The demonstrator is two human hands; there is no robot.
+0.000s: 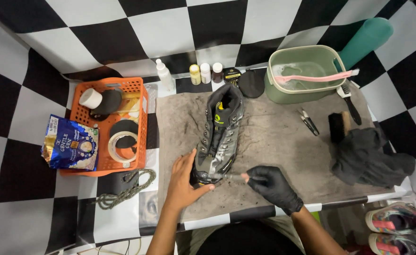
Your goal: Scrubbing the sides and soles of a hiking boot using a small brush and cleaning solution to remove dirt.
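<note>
Nearest the camera, the person's left hand (183,182) lies bare and flat-fingered against the toe of a grey hiking boot (217,137), thumb hooked round the front to steady it, while the right hand (273,185), in a black glove, pinches a slim clear-handled brush (229,177) whose tip meets the toe just beside the left thumb. The boot lies near the front edge of a soiled grey towel (274,141), toe towards the person, laces out. Judged from this, the work goes best with the left hand pressing the toe firmly down so the boot cannot roll, and with short strokes directed away from the bare thumb (the tip works very close to it). Outward to the left, a coiled olive lace (127,189) rests on the checked cover, and an orange basket (82,113) holds a tape roll (122,145) and dark round pads. Against the basket's left side leans a blue foil pouch (71,142), crumpled, with a pale picture panel and gold trim. Along the back wall stand a white spray bottle (164,74) and three small bottles (205,73) with yellow, white and dark brown bodies, then a round black tin (231,75). A green tub (302,75) of sudsy water carries a pink brush (319,77), and a black cloth (368,158) is heaped at the right.
</note>
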